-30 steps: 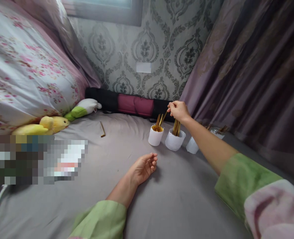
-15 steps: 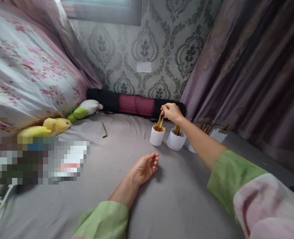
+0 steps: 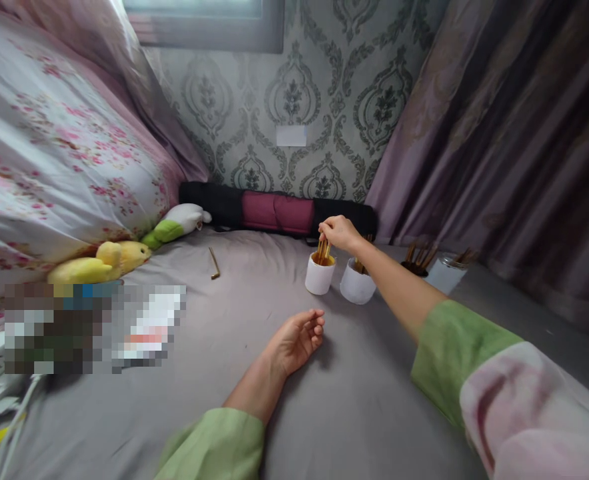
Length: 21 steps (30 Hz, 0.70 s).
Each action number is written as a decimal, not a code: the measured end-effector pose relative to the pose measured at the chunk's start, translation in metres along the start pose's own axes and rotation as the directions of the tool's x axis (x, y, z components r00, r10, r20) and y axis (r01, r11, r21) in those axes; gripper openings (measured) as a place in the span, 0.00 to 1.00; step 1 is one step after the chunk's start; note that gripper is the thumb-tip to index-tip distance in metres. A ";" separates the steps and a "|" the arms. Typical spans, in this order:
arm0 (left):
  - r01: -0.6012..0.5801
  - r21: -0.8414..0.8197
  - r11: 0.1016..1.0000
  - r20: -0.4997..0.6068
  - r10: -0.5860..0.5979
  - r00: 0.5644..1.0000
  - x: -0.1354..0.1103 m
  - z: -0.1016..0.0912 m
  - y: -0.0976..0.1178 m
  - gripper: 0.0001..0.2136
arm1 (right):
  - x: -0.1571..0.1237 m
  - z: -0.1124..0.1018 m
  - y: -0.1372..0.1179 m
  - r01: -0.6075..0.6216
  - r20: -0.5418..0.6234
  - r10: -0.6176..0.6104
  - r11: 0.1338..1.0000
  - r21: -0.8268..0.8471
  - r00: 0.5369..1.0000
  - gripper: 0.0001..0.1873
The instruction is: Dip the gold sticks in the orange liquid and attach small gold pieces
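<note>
My right hand (image 3: 340, 231) is closed in a pinch at the top of the thin golden-brown sticks (image 3: 323, 253), which stand in a white cup (image 3: 320, 277) with a yellow inside. How many of them the fingers grip is hidden. Just right of that cup is a second white cup (image 3: 357, 287) with similar sticks, partly covered by my right forearm. My left hand (image 3: 299, 340) lies on the grey sheet (image 3: 364, 400) in front of the cups, palm turned sideways. Its fingers are loosely curled and slightly apart, with nothing in them.
Farther right, a glass jar (image 3: 448, 272) and a dark-rimmed container (image 3: 415, 267) hold more sticks. A bent brass-coloured rod (image 3: 214, 265) lies left of centre. Plush toys (image 3: 109, 261) line the left side. A black and maroon roll (image 3: 277, 210) lies along the wall.
My right hand has shifted slightly left and down over the cup with the yellow inside. The whole view has moved a little; my left hand stays resting on the sheet.
</note>
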<state>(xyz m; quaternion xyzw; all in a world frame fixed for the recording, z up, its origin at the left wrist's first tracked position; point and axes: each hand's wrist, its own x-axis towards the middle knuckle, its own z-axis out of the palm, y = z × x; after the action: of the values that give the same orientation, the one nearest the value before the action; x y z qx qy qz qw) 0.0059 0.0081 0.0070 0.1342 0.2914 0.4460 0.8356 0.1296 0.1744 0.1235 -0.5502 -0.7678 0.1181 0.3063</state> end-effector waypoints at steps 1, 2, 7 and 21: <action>0.000 -0.001 1.000 -0.003 0.000 1.000 0.000 0.000 0.000 0.04 | 0.000 0.001 0.002 0.001 0.018 -0.001 1.000 -0.022 1.000 0.12; -0.001 -0.004 1.000 -0.005 0.001 1.000 0.000 0.001 0.000 0.04 | 0.001 0.003 0.003 0.003 0.028 -0.002 0.999 -0.042 1.000 0.12; -0.005 -0.007 1.000 -0.009 0.005 1.000 0.000 0.001 0.000 0.04 | 0.002 0.004 0.007 -0.006 0.017 0.008 0.994 -0.109 1.000 0.13; -0.006 0.002 1.000 -0.004 0.006 1.000 0.002 0.000 -0.001 0.05 | 0.000 -0.002 0.003 -0.102 -0.036 0.098 0.981 -0.165 0.995 0.13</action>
<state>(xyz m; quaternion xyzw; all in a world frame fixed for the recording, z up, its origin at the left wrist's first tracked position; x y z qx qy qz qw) 0.0071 0.0094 0.0062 0.1350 0.2929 0.4485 0.8335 0.1334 0.1746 0.1237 -0.6132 -0.7421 0.0614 0.2635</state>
